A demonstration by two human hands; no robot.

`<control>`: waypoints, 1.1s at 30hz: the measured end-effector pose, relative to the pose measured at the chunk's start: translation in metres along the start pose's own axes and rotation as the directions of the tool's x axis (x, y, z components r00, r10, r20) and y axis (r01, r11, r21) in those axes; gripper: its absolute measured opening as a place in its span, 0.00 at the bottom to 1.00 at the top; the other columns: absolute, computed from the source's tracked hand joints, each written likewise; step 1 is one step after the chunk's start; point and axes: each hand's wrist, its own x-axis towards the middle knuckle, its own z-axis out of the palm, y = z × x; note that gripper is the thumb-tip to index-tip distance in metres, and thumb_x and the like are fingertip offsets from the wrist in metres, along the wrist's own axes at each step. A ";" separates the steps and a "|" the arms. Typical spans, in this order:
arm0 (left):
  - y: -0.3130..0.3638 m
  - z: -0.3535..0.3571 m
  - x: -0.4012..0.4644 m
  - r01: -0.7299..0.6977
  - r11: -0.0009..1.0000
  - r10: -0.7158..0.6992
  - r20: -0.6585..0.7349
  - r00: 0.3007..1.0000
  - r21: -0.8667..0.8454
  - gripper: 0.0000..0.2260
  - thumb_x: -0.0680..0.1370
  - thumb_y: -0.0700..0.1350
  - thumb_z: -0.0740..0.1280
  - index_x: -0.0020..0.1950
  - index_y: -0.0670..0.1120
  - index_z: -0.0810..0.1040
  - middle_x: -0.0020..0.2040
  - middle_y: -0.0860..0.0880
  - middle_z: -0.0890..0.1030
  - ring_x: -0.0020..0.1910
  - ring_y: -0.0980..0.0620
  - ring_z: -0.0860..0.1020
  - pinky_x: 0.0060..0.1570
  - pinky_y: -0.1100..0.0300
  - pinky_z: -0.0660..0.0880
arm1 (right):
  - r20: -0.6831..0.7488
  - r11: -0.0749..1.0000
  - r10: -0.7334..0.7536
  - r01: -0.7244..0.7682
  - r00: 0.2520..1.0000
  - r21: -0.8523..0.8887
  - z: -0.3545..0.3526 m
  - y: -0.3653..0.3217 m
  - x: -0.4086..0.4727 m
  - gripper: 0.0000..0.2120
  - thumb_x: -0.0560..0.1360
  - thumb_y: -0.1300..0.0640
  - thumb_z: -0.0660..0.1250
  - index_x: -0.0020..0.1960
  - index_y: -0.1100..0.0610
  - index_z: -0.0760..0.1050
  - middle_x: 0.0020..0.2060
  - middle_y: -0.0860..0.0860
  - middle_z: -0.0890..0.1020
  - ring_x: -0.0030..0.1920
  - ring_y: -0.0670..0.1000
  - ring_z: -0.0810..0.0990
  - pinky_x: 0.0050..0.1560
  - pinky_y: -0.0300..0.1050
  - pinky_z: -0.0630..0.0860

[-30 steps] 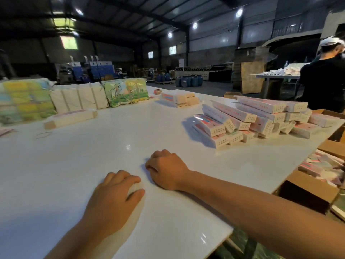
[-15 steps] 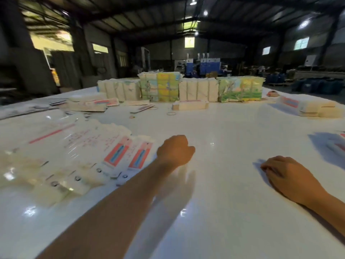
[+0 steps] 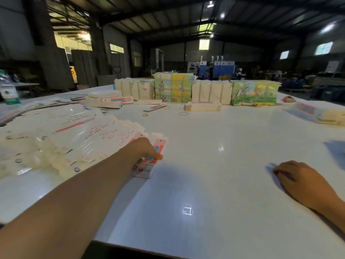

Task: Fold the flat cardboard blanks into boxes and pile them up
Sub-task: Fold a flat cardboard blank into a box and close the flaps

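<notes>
A dim warehouse surrounds the broad white surface (image 3: 214, 165). Fanned flat blanks (image 3: 74, 135) lie left of its bare centre; the left hand (image 3: 143, 148) pinches the nearest blank (image 3: 149, 163). Right hand (image 3: 302, 180) rests there, fingers loosely curled.

The left hand (image 3: 143, 149) covers part of the nearest flat blank (image 3: 147, 161), so whether its fingers pinch the card or only press on it cannot be told. Left of that blank, the fanned blanks (image 3: 61, 135) blur, their print unreadable, and the picture's left edge cuts them off. Far right of it, a white stack (image 3: 321, 114) on the counter (image 3: 214, 165) is cut by the right edge.
</notes>
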 end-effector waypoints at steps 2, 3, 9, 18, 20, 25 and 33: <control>0.007 -0.005 -0.001 0.045 0.998 -0.041 0.067 0.997 -0.049 0.30 0.71 0.51 0.75 0.65 0.38 0.67 0.51 0.42 0.75 0.49 0.45 0.76 0.43 0.55 0.74 | -0.002 1.000 -0.012 0.011 1.000 -0.009 -0.003 -0.005 -0.001 0.13 0.73 0.63 0.68 0.30 0.60 0.78 0.30 0.57 0.81 0.33 0.61 0.81 0.36 0.50 0.75; 0.011 -0.006 -0.001 0.061 0.997 -0.057 0.086 0.995 -0.044 0.32 0.71 0.50 0.74 0.68 0.38 0.65 0.57 0.41 0.74 0.54 0.44 0.75 0.48 0.54 0.73 | 0.009 1.000 -0.005 0.006 1.000 -0.009 -0.003 -0.004 -0.001 0.12 0.73 0.64 0.67 0.30 0.61 0.79 0.30 0.57 0.81 0.33 0.62 0.81 0.37 0.51 0.75; 0.017 -0.009 0.010 0.122 0.992 -0.120 0.103 0.987 -0.014 0.35 0.71 0.50 0.74 0.71 0.41 0.60 0.56 0.41 0.70 0.52 0.44 0.70 0.50 0.51 0.69 | 0.105 0.997 0.068 -0.072 0.992 0.031 -0.003 0.005 0.000 0.08 0.72 0.68 0.66 0.38 0.60 0.82 0.39 0.58 0.82 0.42 0.62 0.79 0.44 0.50 0.72; 0.021 0.006 0.021 0.050 0.930 -0.057 -0.009 0.998 -0.363 0.44 0.67 0.51 0.78 0.73 0.40 0.57 0.67 0.40 0.68 0.56 0.44 0.71 0.38 0.55 0.69 | 0.152 0.991 0.127 -0.130 0.980 0.011 -0.005 0.001 0.000 0.09 0.75 0.65 0.63 0.39 0.62 0.80 0.41 0.57 0.81 0.45 0.60 0.77 0.45 0.49 0.70; 0.037 0.007 0.017 -0.051 0.914 0.036 -0.047 0.998 -0.402 0.45 0.64 0.60 0.76 0.71 0.41 0.60 0.65 0.41 0.70 0.56 0.43 0.72 0.40 0.55 0.69 | 0.148 0.991 0.133 -0.135 0.980 0.006 -0.006 0.001 -0.001 0.09 0.76 0.64 0.63 0.40 0.63 0.80 0.42 0.57 0.81 0.46 0.60 0.77 0.46 0.49 0.70; 0.095 0.029 -0.020 -0.342 0.893 0.355 -0.011 0.935 -0.293 0.41 0.60 0.70 0.71 0.65 0.51 0.64 0.60 0.49 0.73 0.47 0.51 0.75 0.36 0.58 0.70 | 0.169 0.991 0.136 -0.136 0.976 -0.011 -0.008 -0.001 -0.001 0.11 0.77 0.61 0.60 0.43 0.62 0.80 0.45 0.57 0.81 0.48 0.59 0.76 0.49 0.49 0.70; 0.110 0.106 -0.060 -0.659 0.743 0.655 0.075 0.752 0.114 0.38 0.63 0.74 0.64 0.68 0.59 0.61 0.60 0.55 0.70 0.52 0.55 0.72 0.47 0.61 0.72 | 0.197 0.986 0.166 -0.162 0.966 -0.034 -0.009 -0.006 -0.001 0.09 0.75 0.59 0.63 0.50 0.59 0.81 0.51 0.55 0.80 0.52 0.58 0.75 0.50 0.46 0.71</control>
